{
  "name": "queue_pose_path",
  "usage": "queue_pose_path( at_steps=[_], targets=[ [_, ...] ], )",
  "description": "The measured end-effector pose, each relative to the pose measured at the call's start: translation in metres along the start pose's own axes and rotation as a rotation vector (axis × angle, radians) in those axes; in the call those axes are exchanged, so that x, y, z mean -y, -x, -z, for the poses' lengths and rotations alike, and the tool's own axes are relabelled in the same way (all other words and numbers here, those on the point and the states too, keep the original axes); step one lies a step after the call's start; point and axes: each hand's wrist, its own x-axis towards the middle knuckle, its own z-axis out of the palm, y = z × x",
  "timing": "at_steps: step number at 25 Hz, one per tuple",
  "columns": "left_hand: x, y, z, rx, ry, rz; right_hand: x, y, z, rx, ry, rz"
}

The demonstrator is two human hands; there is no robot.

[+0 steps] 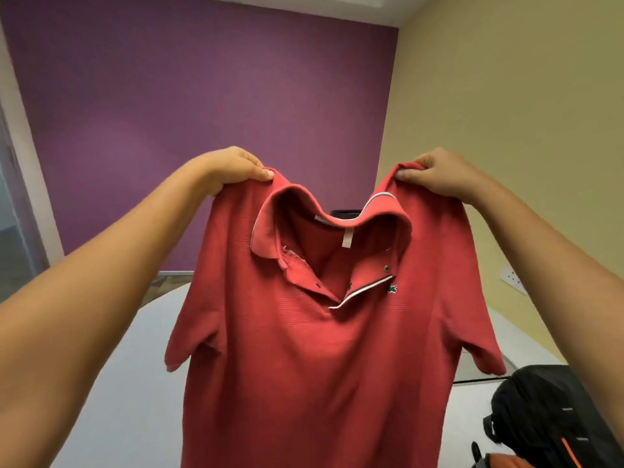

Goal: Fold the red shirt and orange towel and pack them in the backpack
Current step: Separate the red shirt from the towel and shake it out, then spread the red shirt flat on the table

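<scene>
- Fingers (266, 173) of left hand (233, 167): curled, pinching one shoulder of the red shirt (320, 349) beside the collar.
- Fingers of right hand (442, 173): curled likewise, pinching the other shoulder; both arms bare and stretched forward.
- Red shirt: short-sleeved polo, held up in the air by its two shoulders, front toward the camera, body hanging straight down and running off the lower edge of view. Collar (337, 217) sags open between the hands; placket unbuttoned; small green emblem (392, 289) on the chest; pale label inside the neck.
- Table (135, 383): white top, below and behind the hanging shirt.
- Backpack (547, 410): black with an orange stripe, lying at the lower right, just beside the shirt's sleeve; whether open or closed cannot be told.
- Orange patch (503, 461): at the bottom edge next to the backpack; too little shows to say whether it is the towel.
- Walls: purple wall (202, 96) ahead, yellow wall (506, 113) to the right, with a white socket (513, 276) on it.
</scene>
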Motion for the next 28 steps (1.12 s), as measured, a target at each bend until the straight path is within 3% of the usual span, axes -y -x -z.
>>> queue_pose_path(
  at_steps=[3,6,9,15,17,22,28],
  targets=[
    [0.034,-0.053,-0.028,-0.162,0.060,0.074,-0.023,-0.036,-0.049,0.066,0.049,-0.064],
    [0.049,-0.090,-0.035,-0.335,0.150,0.053,-0.039,-0.070,-0.073,-0.068,-0.059,-0.115],
    [0.051,-0.119,-0.017,-0.482,0.142,-0.132,-0.040,-0.102,-0.071,-0.290,-0.115,-0.077],
    [0.042,-0.135,0.000,-0.504,-0.005,-0.496,-0.034,-0.121,-0.059,-0.411,-0.144,0.145],
    [0.044,-0.125,-0.009,-0.434,-0.084,-0.547,-0.038,-0.109,-0.069,-0.340,-0.186,0.171],
    [0.098,-0.067,-0.075,-0.137,-0.433,-0.644,-0.076,-0.044,-0.139,0.114,-0.175,0.143],
    [0.260,0.042,-0.202,0.304,-0.646,-0.266,-0.139,0.105,-0.264,0.588,-0.046,-0.027]
  ],
)
